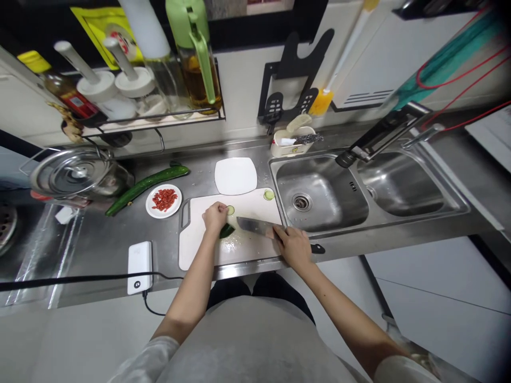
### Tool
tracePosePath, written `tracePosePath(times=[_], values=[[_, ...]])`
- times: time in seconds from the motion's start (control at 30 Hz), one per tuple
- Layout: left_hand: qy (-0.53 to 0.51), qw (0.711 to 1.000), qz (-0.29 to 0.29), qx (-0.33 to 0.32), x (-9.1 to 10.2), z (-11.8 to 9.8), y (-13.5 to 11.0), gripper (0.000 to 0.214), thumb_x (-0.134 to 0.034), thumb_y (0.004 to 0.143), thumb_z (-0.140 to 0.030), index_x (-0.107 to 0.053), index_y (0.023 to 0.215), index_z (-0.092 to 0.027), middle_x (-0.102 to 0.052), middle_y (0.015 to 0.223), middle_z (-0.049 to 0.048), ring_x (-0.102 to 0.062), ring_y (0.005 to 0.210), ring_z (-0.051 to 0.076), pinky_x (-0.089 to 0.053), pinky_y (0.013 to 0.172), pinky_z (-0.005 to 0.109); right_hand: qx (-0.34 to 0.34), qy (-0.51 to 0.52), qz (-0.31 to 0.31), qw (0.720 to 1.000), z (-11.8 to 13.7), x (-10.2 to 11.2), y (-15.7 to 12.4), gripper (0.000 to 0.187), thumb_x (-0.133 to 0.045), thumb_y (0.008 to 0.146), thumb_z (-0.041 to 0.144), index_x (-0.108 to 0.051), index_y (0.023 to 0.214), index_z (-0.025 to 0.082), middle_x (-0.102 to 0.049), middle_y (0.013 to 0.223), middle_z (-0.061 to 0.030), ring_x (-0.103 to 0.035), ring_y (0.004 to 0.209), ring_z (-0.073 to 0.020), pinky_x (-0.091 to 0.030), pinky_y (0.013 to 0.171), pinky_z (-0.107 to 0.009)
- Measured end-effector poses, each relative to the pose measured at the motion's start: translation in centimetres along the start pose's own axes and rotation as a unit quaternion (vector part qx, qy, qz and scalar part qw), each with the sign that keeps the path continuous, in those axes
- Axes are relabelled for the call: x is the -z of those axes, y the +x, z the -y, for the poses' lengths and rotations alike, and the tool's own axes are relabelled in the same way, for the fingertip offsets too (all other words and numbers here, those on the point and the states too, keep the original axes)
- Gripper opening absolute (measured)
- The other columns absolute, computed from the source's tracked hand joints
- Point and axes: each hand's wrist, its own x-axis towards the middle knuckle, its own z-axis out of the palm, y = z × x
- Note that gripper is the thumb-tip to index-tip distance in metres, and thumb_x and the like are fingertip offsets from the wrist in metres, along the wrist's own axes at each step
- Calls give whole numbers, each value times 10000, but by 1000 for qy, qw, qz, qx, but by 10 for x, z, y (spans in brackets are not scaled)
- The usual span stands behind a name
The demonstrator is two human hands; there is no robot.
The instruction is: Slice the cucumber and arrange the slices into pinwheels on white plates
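Note:
My right hand [294, 246] is wrapped round the handle of a kitchen knife [255, 226], whose broad blade points left and lies low over the white cutting board [199, 244]. My left hand [215, 217] is closed, with a round cucumber slice [230, 210] at its fingertips. Just below that hand, a dark green cucumber piece [227, 230] rests on the board, partly hidden by the wrist. Pale slices of cucumber [269, 196] lie at the board's far right corner. Wet drops show on the board between the hands.
Behind the board is a white square plate [235, 175]. To the left are a small plate [150, 207] of red pieces, a long cucumber [147, 186], a steel pot [80, 173] and a white power bank [139, 266] with cables. A double sink [323, 191] adjoins on the right.

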Motion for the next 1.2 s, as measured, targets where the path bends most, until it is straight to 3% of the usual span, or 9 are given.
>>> tracePosePath(times=[0.1, 0.2, 0.33, 0.47, 0.57, 0.67, 0.93, 1.2], values=[[44, 998, -25, -26, -4, 0, 6, 81, -610, 758, -317, -658, 756, -252, -685, 760, 12, -613, 803, 219, -386, 830, 391, -30, 35, -6, 999, -4, -4, -2, 382, -467, 924, 319, -553, 1292, 262, -635, 990, -85, -528, 945, -225, -280, 780, -307], [26, 993, -87, -73, -4, 4, 2, 101, -614, 766, -311, -668, 812, -240, -672, 817, 40, -606, 828, 224, -415, 803, 384, -37, 111, -4, 993, 0, -5, 0, 347, -373, 966, 334, -583, 1220, 224, -661, 996, -72, -571, 935, -204, -309, 740, -271], [-74, 970, -167, -158, -2, 22, -32, 182, -552, 845, -337, -672, 914, -218, -660, 892, 55, -600, 777, 173, -478, 734, 322, -30, 154, 66, 985, 17, 4, 7, 382, -271, 993, 382, -597, 1053, 190, -688, 895, -63, -618, 833, -192, -310, 625, -245], [-81, 955, -155, -238, -5, 42, -76, 223, -505, 897, -312, -682, 987, -210, -665, 979, 67, -616, 928, 183, -513, 833, 351, -2, 110, 109, 988, 40, 20, 14, 340, -283, 989, 384, -563, 1029, 196, -691, 883, -65, -635, 820, -197, -311, 615, -252], [-75, 949, -159, -262, -13, 51, -91, 247, -507, 903, -302, -671, 1067, -220, -666, 1052, 76, -617, 985, 193, -529, 866, 377, 34, 84, 134, 987, 55, 29, 19, 288, -313, 980, 335, -501, 1144, 192, -692, 897, -71, -641, 818, -206, -333, 636, -260], [-70, 946, -163, -272, -20, 56, -90, 255, -515, 902, -296, -667, 1096, -227, -672, 1059, 75, -622, 994, 193, -537, 874, 377, 60, 57, 145, 986, 66, 34, 22, 283, -321, 973, 300, -463, 1190, 188, -690, 909, -83, -644, 834, -218, -356, 668, -271], [-62, 939, -163, -297, -26, 64, -87, 242, -535, 893, -271, -671, 1091, -244, -663, 1069, 75, -608, 1017, 190, -524, 883, 361, 100, 27, 149, 983, 78, 37, 23, 239, -330, 950, 263, -514, 1073, 173, -684, 875, -96, -648, 840, -230, -374, 648, -282], [-68, 922, -181, -334, -30, 67, -86, 271, -550, 881, -221, -650, 1133, -242, -651, 1076, 81, -596, 1018, 187, -517, 876, 351, 100, 22, 176, 979, 80, 38, 21, 250, -327, 956, 260, -504, 1108, 170, -679, 918, -108, -641, 879, -230, -390, 685, -290]])
